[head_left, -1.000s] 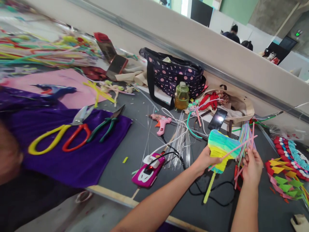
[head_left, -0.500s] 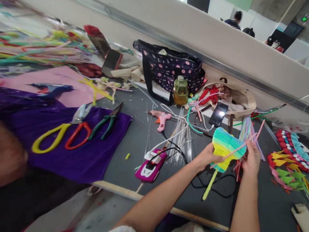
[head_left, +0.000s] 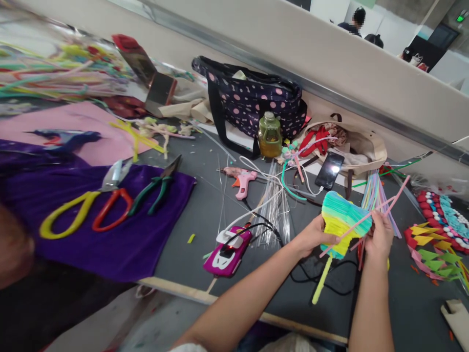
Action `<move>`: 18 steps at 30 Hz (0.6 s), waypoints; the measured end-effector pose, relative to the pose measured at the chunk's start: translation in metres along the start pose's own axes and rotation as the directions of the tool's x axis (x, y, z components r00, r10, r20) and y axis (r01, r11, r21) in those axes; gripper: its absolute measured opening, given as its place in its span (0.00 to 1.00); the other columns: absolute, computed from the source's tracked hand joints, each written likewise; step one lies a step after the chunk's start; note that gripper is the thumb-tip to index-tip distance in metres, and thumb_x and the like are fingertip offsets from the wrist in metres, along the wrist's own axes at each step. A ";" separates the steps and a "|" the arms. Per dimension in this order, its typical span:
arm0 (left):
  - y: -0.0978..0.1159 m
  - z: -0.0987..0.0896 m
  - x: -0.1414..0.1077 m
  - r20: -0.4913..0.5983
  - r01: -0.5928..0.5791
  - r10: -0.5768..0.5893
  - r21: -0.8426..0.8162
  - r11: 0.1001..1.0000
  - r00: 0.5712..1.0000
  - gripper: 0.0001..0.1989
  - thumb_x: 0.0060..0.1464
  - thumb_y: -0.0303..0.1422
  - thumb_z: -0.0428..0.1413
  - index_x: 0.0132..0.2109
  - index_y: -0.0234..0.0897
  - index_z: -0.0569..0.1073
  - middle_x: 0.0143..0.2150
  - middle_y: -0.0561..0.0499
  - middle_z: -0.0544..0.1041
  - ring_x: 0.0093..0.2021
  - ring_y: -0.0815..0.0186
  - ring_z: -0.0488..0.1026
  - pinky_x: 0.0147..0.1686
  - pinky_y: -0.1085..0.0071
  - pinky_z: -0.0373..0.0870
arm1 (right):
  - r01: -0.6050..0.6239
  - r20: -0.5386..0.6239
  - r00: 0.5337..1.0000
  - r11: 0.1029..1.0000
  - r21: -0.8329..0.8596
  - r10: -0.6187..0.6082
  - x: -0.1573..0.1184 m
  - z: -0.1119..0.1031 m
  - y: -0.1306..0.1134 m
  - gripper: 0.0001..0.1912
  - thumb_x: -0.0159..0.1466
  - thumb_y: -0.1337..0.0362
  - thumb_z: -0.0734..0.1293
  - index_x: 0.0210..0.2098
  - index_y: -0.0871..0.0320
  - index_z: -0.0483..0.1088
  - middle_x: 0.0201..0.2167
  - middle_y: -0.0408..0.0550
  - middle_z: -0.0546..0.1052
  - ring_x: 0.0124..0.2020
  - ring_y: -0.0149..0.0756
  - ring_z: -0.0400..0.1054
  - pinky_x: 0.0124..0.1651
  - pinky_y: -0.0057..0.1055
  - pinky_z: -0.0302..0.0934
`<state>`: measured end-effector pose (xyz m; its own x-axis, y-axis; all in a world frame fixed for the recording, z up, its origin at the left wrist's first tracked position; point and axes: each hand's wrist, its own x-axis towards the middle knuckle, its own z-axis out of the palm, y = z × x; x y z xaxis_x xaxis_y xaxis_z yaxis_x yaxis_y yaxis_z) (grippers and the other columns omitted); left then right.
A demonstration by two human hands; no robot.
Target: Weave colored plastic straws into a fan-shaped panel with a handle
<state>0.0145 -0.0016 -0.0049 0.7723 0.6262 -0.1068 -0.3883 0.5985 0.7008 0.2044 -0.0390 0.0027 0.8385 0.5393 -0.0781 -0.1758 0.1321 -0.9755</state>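
Observation:
My left hand (head_left: 315, 237) grips the left side of a fan-shaped craft piece (head_left: 335, 220), thumb in front. Rows of fuzzy pipe cleaner shade from blue through green to yellow, and a yellow stem (head_left: 322, 281) hangs below it. Across its front slants a pink pipe cleaner (head_left: 353, 226), its lower end under my left thumb. My right hand (head_left: 380, 237) is closed at the fan's right edge, fingers pinching the pink pipe cleaner. The part behind my fingers is hidden. Other pink ends show beside my right hand.
A pink glue gun (head_left: 242, 180), clear sticks (head_left: 273, 210), a magenta power strip (head_left: 229, 252) and black cables lie left of my hands. Farther left are scissors (head_left: 110, 183) and pliers (head_left: 161, 186) on purple cloth. A phone (head_left: 330, 170), bottle (head_left: 270, 134) and bags stand behind.
The view has shifted slightly. Both hands keep their hold on the fan piece and pink pipe cleaner, and the yellow stem has swung slightly to the right.

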 end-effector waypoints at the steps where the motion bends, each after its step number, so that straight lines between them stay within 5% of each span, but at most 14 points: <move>1: 0.000 0.000 0.000 0.002 0.000 0.000 -0.003 1.000 1.000 0.29 0.32 0.27 0.70 0.47 0.32 0.76 0.43 0.43 0.80 0.38 0.59 0.77 0.40 0.65 0.74 | -0.003 -0.010 1.000 1.000 0.007 0.003 0.000 0.000 0.000 0.18 0.44 0.59 0.77 0.30 0.61 0.72 0.14 0.31 0.63 0.13 0.21 0.50 0.14 0.21 0.43; 12: -0.005 -0.002 0.001 -0.015 0.004 -0.004 0.002 1.000 1.000 0.30 0.32 0.26 0.70 0.48 0.33 0.74 0.44 0.43 0.80 0.39 0.58 0.77 0.42 0.63 0.73 | -0.006 -0.023 1.000 0.999 0.034 0.006 -0.002 0.004 -0.001 0.17 0.46 0.58 0.77 0.30 0.60 0.73 0.13 0.29 0.56 0.12 0.19 0.44 0.13 0.20 0.38; 18: -0.005 -0.005 0.004 -0.053 -0.039 0.039 0.015 0.999 0.998 0.30 0.33 0.27 0.70 0.48 0.32 0.74 0.45 0.41 0.79 0.41 0.57 0.77 0.42 0.63 0.72 | 0.107 0.000 0.994 0.993 0.043 -0.107 -0.010 -0.005 -0.015 0.18 0.55 0.55 0.70 0.39 0.61 0.76 0.23 0.37 0.67 0.17 0.20 0.51 0.16 0.19 0.44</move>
<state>0.0170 0.0003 -0.0126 0.7288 0.6748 -0.1164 -0.4104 0.5665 0.7146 0.2012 -0.0502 0.0172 0.8523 0.5224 0.0269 -0.1071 0.2247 -0.9685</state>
